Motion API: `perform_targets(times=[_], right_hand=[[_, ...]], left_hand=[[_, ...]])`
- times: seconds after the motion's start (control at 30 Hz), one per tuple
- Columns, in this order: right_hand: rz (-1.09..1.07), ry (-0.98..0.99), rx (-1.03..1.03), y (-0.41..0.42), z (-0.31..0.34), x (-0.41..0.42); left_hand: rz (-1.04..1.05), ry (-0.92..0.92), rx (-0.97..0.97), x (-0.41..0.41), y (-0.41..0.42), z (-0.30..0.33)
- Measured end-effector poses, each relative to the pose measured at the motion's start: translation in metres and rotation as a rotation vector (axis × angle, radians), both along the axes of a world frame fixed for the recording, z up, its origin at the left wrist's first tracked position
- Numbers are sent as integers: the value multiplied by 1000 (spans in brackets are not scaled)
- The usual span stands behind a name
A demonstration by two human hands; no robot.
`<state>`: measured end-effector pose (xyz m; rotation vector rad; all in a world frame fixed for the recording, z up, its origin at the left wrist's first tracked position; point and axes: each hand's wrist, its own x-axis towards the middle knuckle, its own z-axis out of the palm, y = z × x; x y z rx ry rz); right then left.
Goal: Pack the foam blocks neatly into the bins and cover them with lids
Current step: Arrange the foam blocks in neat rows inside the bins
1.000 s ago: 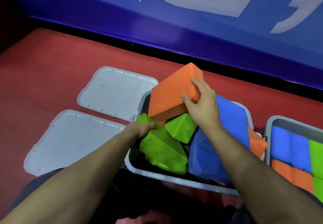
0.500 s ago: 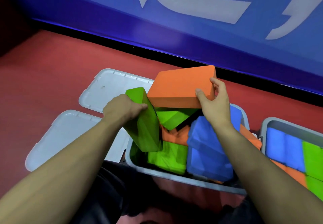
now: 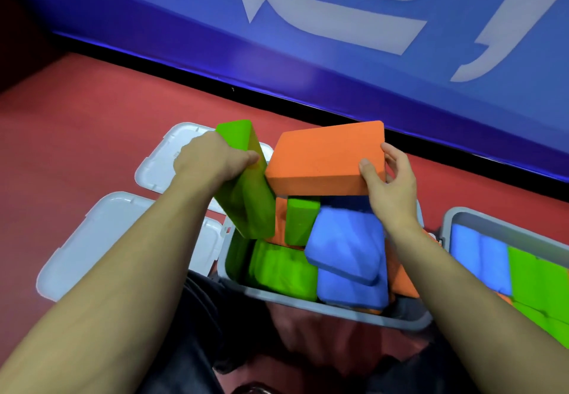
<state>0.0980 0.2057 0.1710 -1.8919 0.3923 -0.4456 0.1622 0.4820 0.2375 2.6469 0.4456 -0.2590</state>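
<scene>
Above grey bin: left hand grips green block, right hand grips orange block

I see my left hand gripping a green block, tilted, its lower end inside the grey bin. My right hand pinches an orange block by its right corner, thumb on top, above loose blue and green blocks. 2 lids lie beyond my left fingers
</scene>
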Motion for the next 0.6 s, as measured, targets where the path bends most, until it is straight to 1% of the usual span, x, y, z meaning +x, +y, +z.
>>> perform_targets(times=[0.17, 0.23, 0.37, 0.43, 0.5, 0.53, 0.6], right_hand=[[-47, 11, 26, -26, 11, -21], [-110, 7, 61, -39, 11, -29], [-295, 43, 194, -64, -2, -53], [-348, 138, 214, -75, -16, -67], [-358, 282, 209, -82, -35, -77], [-349, 343, 189, -85, -47, -82], [-302, 427, 113, -71, -44, -91]], left_hand=[[2, -120, -22, 1, -8, 8], [6, -159, -14, -1, -13, 13], [4, -206, -17, -3, -20, 19], [5, -205, -15, -5, -23, 20], [8, -237, -3, -9, -27, 23], [6, -278, 6, -11, -30, 25], [-2, -382, 9, -15, -37, 30]])
